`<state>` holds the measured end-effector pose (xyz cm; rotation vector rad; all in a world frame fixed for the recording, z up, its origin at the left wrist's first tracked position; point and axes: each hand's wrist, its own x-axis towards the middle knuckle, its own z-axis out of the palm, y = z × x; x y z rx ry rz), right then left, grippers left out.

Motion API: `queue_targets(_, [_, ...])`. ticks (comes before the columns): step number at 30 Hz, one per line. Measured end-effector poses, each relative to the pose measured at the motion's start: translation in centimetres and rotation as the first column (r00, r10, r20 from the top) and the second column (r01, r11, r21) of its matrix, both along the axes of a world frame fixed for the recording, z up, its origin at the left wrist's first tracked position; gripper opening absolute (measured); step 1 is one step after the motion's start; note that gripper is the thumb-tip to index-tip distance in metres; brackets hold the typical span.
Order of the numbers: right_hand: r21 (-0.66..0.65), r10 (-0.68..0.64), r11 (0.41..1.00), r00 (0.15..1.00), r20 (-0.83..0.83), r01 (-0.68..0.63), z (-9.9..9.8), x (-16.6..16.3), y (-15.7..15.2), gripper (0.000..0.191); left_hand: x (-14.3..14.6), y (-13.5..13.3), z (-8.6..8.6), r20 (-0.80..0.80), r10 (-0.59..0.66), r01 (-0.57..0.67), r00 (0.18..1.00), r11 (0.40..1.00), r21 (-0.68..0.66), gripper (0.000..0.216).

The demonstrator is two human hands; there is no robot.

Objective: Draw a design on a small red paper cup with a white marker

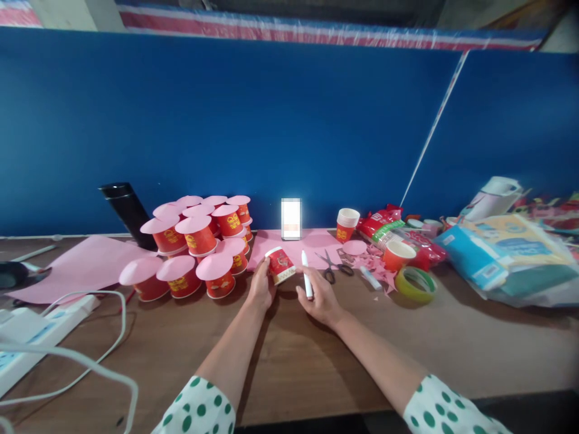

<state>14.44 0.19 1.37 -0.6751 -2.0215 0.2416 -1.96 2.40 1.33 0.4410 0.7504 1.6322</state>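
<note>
Nearest, two dotted sleeves (199,413) reach out over the brown desk (289,361). The left hand (261,283) is closed round a red paper cup (280,265), held tilted just above the desk at the near edge of a pink sheet (314,243). The right hand (322,298) sits just beside it and pinches a white pen (307,278) between thumb and fingers, its tip pointing away.

The cup looks light and thin-walled, so it would probably dent under a hard squeeze. A loose grip round the wall, near the stiffer rim or base, suits it best.

Beyond the hands lie scissors (335,268) and a green tape roll (416,284). To the left stands a pile of red cups (199,241), each capped with a pink disc. A phone (291,219) leans against the blue wall (271,120).
</note>
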Motion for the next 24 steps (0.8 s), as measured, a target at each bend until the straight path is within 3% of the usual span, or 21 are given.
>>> queue_targets(3, [0.031,0.022,0.999,0.999,0.024,-0.023,-0.1,0.0,0.0,0.046,0.1,-0.1,0.2,-0.008,0.013,-0.013,1.0,0.999,-0.034,0.023])
queue_targets(8, [0.075,0.032,0.996,0.997,0.075,-0.038,-0.2,-0.2,-0.3,0.051,0.6,-0.6,0.8,-0.091,-0.018,0.023,0.996,0.998,0.05,0.029])
queue_targets(13, [0.167,-0.119,0.978,0.993,-0.028,0.122,-0.2,-0.4,-0.6,0.054,0.5,-0.9,1.2,-0.026,-0.061,0.062,0.998,0.998,0.012,0.026])
queue_targets(17, [0.139,-0.235,0.96,0.969,-0.08,0.244,-0.2,-0.3,-0.3,0.049,0.2,-1.0,1.3,0.086,-0.099,0.1,0.991,0.995,-0.004,0.022])
queue_targets(24, [0.081,-0.175,0.982,0.985,0.015,0.173,0.0,-0.4,-0.4,0.043,0.4,-1.4,1.8,0.102,-0.147,0.147,0.984,0.989,0.008,0.03])
